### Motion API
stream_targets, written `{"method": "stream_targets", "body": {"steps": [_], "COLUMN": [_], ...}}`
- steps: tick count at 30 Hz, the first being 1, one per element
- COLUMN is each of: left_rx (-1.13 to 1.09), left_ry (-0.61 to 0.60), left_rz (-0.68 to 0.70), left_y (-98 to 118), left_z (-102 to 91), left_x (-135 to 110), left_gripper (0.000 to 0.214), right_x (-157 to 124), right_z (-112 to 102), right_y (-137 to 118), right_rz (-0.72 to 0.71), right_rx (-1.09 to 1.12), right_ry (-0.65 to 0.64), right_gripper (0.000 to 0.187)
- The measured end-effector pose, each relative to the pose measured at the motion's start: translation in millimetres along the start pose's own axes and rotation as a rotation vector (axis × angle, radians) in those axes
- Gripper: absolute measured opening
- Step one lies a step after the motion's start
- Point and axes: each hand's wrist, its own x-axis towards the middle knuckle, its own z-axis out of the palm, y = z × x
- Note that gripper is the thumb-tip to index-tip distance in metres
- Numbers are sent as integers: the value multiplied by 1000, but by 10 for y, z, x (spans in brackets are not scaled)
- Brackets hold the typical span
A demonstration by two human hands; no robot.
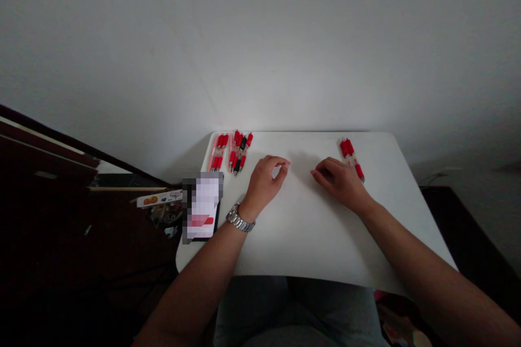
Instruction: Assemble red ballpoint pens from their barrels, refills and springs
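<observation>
Pens lie in two groups on the white worktop [309, 238]: a pair of red pens [352, 156] just beside the right hand [342, 182], whose grip is loose and empty, and a cluster of red pens [232, 152] beyond the left hand [265, 183], whose fingers curl toward the thumb, on what I cannot tell. Lifting one pen by its barrel would likely keep the rows tidy. No writing on the pens or the phone [202, 206] is legible.

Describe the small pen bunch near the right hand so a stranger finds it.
Start at the white table. Go to its far right corner, just beyond the right hand. The small pen bunch lies there: only a few red pens, unlike the bigger red-and-black cluster at the far left.
</observation>
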Motion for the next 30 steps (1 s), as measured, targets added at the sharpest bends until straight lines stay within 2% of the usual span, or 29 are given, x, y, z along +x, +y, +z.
{"method": "stream_targets", "body": {"steps": [15,23,30], "left_rx": [52,304,496], "left_ry": [17,143,254], "left_rz": [26,37,-61], "left_y": [-7,-23,-54], "left_z": [-17,-164,-273], "left_x": [-8,31,39], "left_gripper": [14,16,27], "right_x": [5,-7,-25], "right_z": [40,22,24], "right_y": [-4,-9,26], "right_rz": [-8,6,13], "right_rx": [56,69,66], "right_ry": [-37,-32,-25], "right_gripper": [23,27,29]}}
